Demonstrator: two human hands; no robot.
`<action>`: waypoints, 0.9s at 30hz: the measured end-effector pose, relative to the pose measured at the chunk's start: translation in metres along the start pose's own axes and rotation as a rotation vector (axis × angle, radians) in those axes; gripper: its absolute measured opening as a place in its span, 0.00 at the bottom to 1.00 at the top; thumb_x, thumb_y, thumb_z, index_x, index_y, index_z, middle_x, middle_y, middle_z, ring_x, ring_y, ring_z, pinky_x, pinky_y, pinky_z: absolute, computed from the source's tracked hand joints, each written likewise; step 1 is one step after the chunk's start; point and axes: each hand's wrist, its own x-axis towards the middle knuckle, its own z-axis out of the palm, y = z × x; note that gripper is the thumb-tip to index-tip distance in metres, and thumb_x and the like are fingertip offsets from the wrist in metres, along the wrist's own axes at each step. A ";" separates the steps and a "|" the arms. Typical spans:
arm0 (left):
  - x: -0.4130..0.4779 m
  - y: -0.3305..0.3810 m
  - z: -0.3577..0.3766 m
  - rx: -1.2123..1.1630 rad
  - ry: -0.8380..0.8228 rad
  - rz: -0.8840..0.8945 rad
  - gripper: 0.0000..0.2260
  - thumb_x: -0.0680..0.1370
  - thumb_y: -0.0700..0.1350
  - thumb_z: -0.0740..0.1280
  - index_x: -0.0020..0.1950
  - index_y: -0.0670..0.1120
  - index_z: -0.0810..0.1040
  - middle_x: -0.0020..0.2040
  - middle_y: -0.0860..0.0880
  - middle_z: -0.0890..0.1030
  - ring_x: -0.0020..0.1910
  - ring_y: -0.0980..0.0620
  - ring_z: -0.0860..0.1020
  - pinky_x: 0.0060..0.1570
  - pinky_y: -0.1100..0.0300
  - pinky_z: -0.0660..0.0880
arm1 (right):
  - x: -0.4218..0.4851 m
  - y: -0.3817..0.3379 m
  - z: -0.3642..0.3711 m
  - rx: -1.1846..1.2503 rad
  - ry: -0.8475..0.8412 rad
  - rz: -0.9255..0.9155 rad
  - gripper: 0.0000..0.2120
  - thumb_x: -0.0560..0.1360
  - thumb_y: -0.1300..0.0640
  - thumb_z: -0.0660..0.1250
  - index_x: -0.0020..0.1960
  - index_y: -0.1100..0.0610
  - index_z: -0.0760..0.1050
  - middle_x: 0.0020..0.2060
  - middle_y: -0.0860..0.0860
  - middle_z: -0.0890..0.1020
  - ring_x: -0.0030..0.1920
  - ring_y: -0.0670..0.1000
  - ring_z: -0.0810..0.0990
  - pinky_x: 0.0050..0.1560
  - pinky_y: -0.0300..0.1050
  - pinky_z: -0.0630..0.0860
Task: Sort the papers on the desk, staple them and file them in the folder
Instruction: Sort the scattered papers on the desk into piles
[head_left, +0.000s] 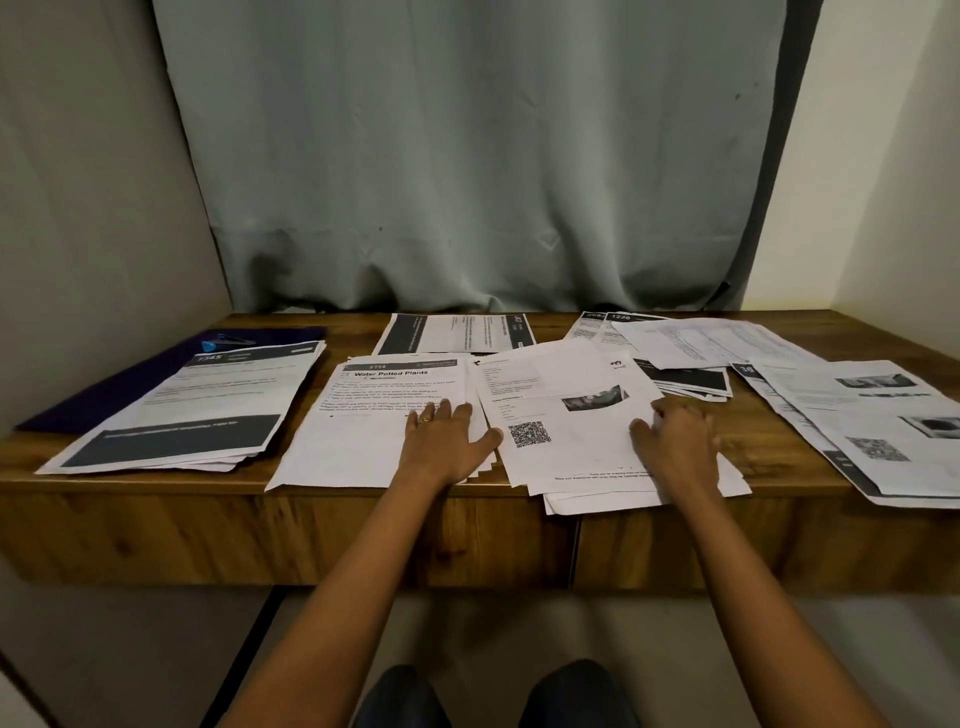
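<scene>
Both hands are down on the wooden desk (156, 514) in my feed. The left hand (447, 436) lies flat on the stack headed "Water Potted Plants" (363, 431), fingers straight and spread, thumb reaching toward the neighbouring pile; a ring shows on one finger. The right hand (675, 441) rests on the right edge of the QR-code sheet (561, 426), which tops a loose, fanned pile overhanging the front edge of the desk. Its fingers look bent at the paper's edge, but they are blurred — I cannot tell whether they pinch the sheet or only press on it.

The dark purple folder (78, 405) lies at the left rear, partly under the stack headed 1345 (208, 410), with a small blue-tipped tool (226, 342) on it. More papers lie at back centre (457, 332), scattered at right rear (701, 343) and stacked at far right (857, 426) — all in front of a grey-green curtain (467, 156).
</scene>
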 end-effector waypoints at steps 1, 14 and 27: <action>0.000 0.001 0.000 0.006 0.002 0.002 0.32 0.78 0.66 0.50 0.77 0.49 0.57 0.77 0.43 0.56 0.76 0.42 0.53 0.73 0.44 0.45 | 0.000 0.000 0.000 0.010 0.005 0.002 0.18 0.75 0.55 0.64 0.64 0.59 0.74 0.60 0.60 0.75 0.63 0.61 0.67 0.62 0.54 0.64; -0.001 0.007 -0.008 0.166 0.045 0.027 0.31 0.78 0.66 0.48 0.75 0.50 0.60 0.76 0.43 0.61 0.75 0.41 0.57 0.73 0.40 0.49 | -0.001 -0.003 -0.010 0.232 0.125 0.043 0.14 0.75 0.60 0.65 0.60 0.57 0.76 0.53 0.56 0.82 0.53 0.57 0.79 0.49 0.45 0.74; 0.012 0.086 -0.020 -0.103 0.224 0.294 0.38 0.72 0.69 0.43 0.75 0.49 0.62 0.75 0.46 0.64 0.74 0.44 0.61 0.73 0.43 0.54 | 0.019 0.028 -0.052 0.662 0.134 0.186 0.10 0.73 0.61 0.68 0.54 0.60 0.78 0.48 0.51 0.82 0.46 0.50 0.81 0.35 0.34 0.74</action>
